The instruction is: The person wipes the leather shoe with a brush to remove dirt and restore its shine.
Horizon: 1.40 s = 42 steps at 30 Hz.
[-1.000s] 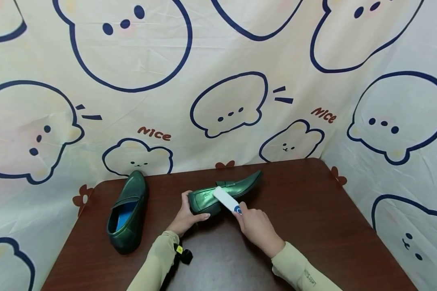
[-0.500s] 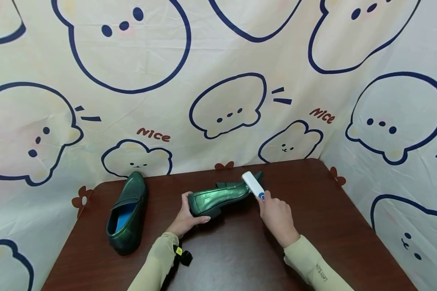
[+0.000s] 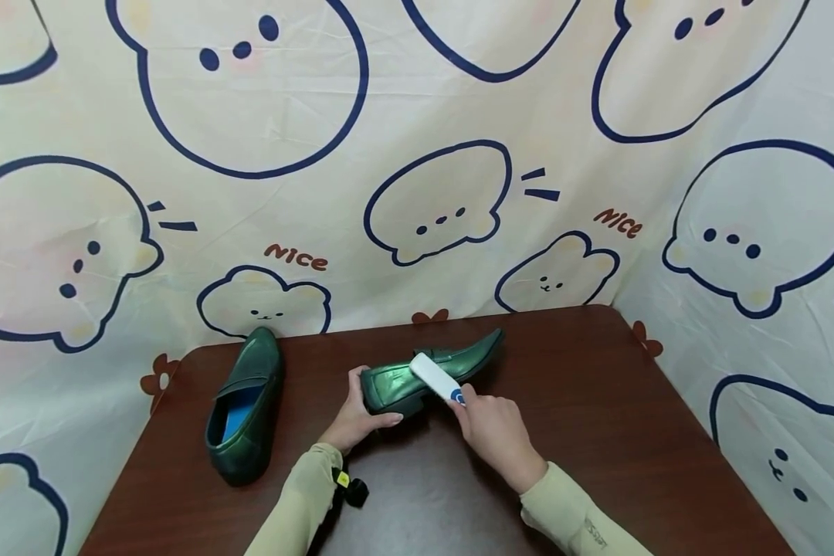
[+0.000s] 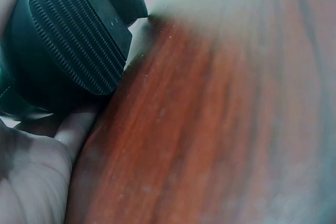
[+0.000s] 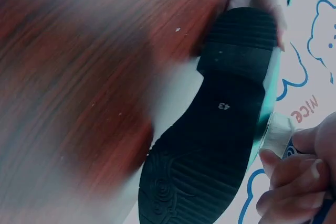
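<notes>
A shiny green loafer [image 3: 392, 384] lies tipped on its side at the middle of the table, toe toward the back right. My left hand [image 3: 353, 417] grips it round the heel, thumb on the underside. The ridged heel [image 4: 76, 40] fills the upper left of the left wrist view. My right hand [image 3: 496, 434] holds a white brush [image 3: 435, 377] by its handle, its head against the loafer's upward-facing side. In the right wrist view, pale bristles [image 5: 278, 132] lie along that side, and the dark sole [image 5: 231, 82] carries the number 43.
Another green loafer [image 3: 267, 417] with a blue insole stands upright at the left of the brown wooden table [image 3: 632, 432]. A cartoon-print cloth [image 3: 431, 100] hangs behind the table and at its sides. A small black camera [image 3: 354, 492] sits on my left wrist.
The brush went right along the loafer to its toe, then came back left to the middle of its side. My left hand and both loafers have stayed in place.
</notes>
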Each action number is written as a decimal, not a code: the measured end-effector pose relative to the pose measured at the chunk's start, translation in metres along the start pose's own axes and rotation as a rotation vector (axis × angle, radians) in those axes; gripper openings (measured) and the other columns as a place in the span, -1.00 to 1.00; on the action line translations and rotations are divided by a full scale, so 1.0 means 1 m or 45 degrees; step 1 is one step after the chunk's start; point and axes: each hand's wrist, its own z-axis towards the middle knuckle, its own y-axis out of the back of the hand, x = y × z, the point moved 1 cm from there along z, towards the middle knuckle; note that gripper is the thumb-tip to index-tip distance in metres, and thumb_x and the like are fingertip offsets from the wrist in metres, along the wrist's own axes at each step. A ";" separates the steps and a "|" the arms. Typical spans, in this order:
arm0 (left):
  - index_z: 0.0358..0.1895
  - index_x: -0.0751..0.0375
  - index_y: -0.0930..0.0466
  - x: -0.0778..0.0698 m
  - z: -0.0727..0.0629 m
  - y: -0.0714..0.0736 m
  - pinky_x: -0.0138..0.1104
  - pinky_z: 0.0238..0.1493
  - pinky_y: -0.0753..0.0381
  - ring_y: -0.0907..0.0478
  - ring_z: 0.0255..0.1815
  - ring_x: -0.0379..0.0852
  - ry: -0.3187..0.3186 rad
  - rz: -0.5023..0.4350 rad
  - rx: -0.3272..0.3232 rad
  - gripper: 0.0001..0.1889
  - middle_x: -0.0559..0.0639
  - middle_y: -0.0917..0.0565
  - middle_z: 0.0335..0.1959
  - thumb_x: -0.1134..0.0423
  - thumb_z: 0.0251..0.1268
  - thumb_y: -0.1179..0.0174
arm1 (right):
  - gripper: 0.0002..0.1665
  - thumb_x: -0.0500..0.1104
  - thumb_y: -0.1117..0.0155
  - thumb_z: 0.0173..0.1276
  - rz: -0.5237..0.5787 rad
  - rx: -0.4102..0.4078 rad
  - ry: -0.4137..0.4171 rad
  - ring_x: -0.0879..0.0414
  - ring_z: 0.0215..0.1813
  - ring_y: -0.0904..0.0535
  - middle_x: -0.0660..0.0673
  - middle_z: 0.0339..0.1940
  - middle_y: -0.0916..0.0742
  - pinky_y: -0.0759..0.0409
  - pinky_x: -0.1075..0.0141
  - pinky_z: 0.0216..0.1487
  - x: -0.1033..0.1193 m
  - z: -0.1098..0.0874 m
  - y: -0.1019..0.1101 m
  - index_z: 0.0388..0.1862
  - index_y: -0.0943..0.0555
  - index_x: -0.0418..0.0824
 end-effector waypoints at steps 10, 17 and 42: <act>0.43 -0.08 0.07 0.000 0.001 0.000 -0.20 0.20 -0.52 -0.39 0.31 0.12 -0.016 -0.017 0.008 0.08 0.18 -0.27 0.41 0.16 0.00 -0.63 | -0.66 0.04 -0.34 0.50 0.004 0.004 -0.098 0.16 -0.73 -0.33 -0.03 -0.71 -0.53 -0.28 0.28 -0.71 -0.031 0.006 0.007 -0.22 -0.56 -0.23; 0.44 -0.09 0.08 0.000 0.000 0.000 -0.22 0.07 -0.62 -0.40 0.30 0.14 -0.005 -0.029 0.025 0.08 0.20 -0.25 0.42 0.19 0.02 -0.63 | -0.65 -0.01 -0.35 0.50 0.006 0.015 -0.257 0.09 -0.70 -0.41 -0.16 -0.59 -0.66 -0.36 0.23 -0.69 -0.066 0.009 0.015 -0.14 -0.62 -0.33; 0.46 -0.11 0.10 0.000 -0.001 0.000 -0.15 0.20 -0.52 -0.38 0.33 0.14 0.002 0.042 0.010 0.10 0.19 -0.23 0.45 0.11 0.03 -0.62 | -0.74 -0.04 -0.41 0.45 0.340 0.115 -0.226 0.15 -0.46 -0.57 -0.11 -0.32 -0.81 -0.62 0.20 -0.36 -0.051 0.014 0.018 -0.07 -0.74 -0.21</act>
